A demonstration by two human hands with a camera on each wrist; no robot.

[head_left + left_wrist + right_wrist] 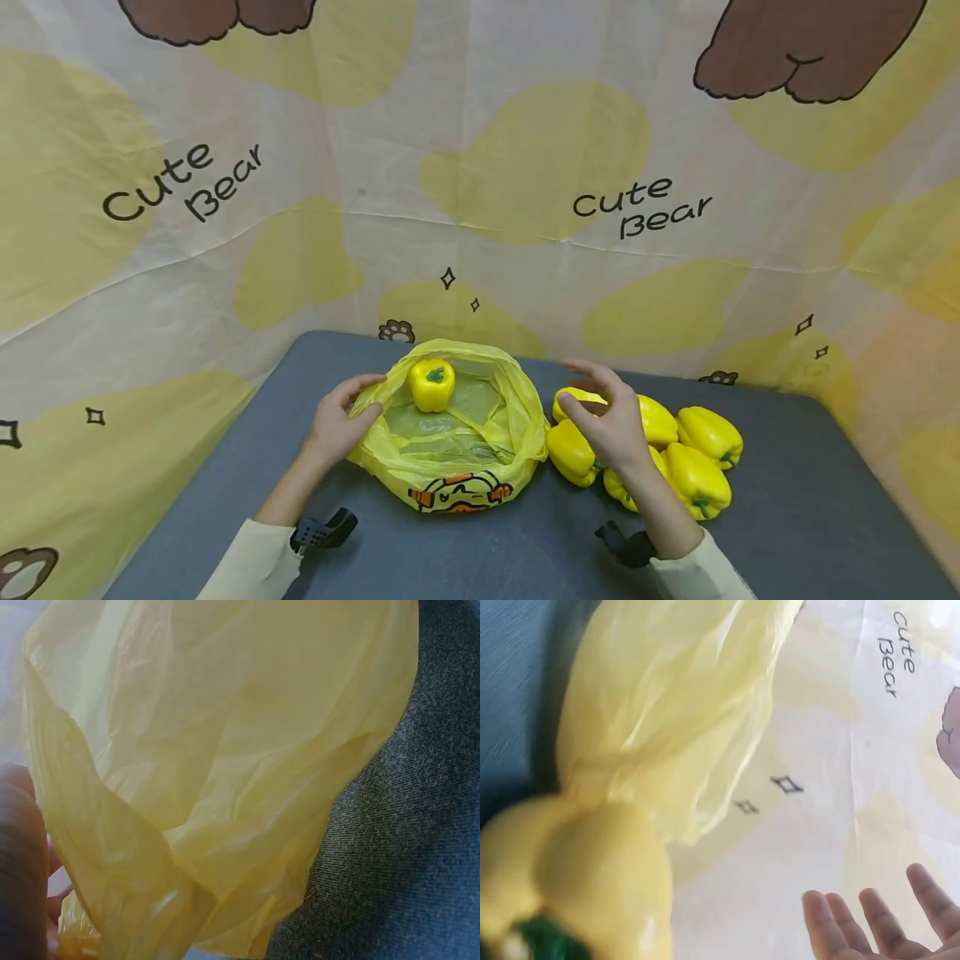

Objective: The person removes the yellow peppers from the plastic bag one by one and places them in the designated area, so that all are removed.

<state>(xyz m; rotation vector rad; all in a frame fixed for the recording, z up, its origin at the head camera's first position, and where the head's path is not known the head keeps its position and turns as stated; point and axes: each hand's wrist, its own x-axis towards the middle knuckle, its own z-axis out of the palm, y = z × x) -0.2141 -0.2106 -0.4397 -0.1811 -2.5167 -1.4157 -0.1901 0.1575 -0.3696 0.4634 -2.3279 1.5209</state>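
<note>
A translucent yellow plastic bag (450, 467) with a cartoon print on its front stands with its mouth wide. One yellow bell pepper (432, 396) with a green stem shows inside, toward the back left. My left hand (343, 421) touches the bag's left rim, thumb and fingers spaced apart; in the left wrist view the bag (217, 765) partly hides the fingers. Over the pile of yellow bell peppers (697, 479) at the right, my right hand (611, 417) hovers with fingers spread and nothing held. Close to its camera is a pepper (600, 877) beside the bag.
Bag and peppers are on a dark grey table (480, 558). Right behind its back edge hangs a printed cloth (517, 275) with bear lettering. A black wrist strap (326, 529) sits on the left forearm, another (626, 546) on the right.
</note>
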